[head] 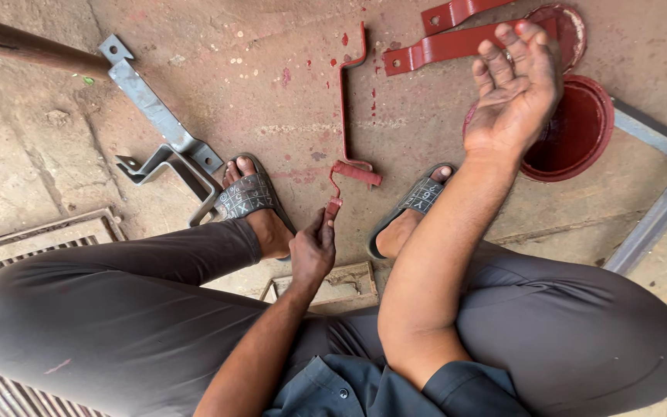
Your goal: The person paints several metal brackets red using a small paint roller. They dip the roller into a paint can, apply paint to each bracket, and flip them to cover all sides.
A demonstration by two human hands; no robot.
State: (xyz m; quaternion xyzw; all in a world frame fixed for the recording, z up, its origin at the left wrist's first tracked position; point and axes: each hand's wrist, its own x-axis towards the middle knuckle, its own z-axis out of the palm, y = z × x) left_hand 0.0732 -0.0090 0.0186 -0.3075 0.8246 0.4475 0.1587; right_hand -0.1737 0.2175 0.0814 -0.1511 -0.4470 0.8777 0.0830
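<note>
The person squats on a concrete floor (256, 93), knees spread, feet in grey sandals. The left hand (312, 251) reaches down between the feet and pinches the red handle end of a small paint roller (353, 171) with its fingertips; the roller's sleeve lies on the floor between the two sandals, coated in red paint. The right hand (515, 89) is raised above the floor, fingers spread and loosely curled, palm open, holding nothing. It hovers over the near end of a red-painted bracket (445, 46) and beside a round tin of red paint (580, 131), which sits on the floor to the right of the right foot. The tin's lid (569, 27) lies just beyond it, also red inside. A second red bracket (453, 11) lies further off, near the top edge. A thin red-painted bent strip (343, 93) runs from the roller away toward the brackets. To the left, an unpainted grey bracket (164, 127) lies on the floor, one bent end touching the left sandal (247, 194). A metal grate (32, 239) shows by the left knee, and a grey steel frame (658, 201) lies at the right.
</note>
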